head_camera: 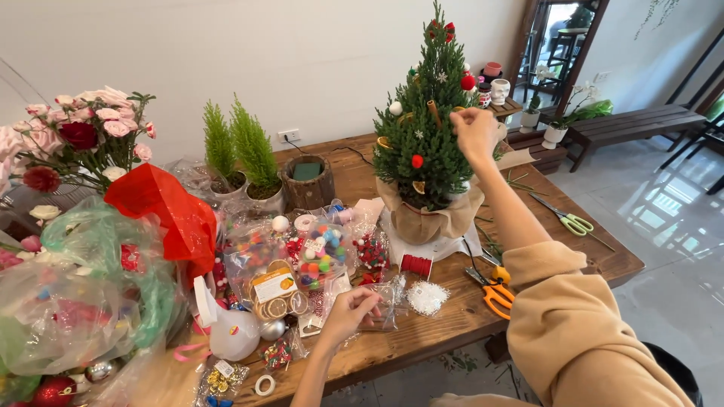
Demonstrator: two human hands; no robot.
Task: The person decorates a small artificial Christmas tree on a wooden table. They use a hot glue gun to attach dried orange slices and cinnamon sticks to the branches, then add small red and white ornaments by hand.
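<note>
Head view: right hand [475, 133] pinched at small decorated tree [427, 128]; left hand [348, 315] fingers closed on clear plastic packet [383, 307] over wooden table [588, 256].

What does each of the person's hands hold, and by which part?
The left hand pinches the edge of a small clear plastic bag on the table. The right hand is closed against the small decorated tree; what it holds cannot be told.
</note>
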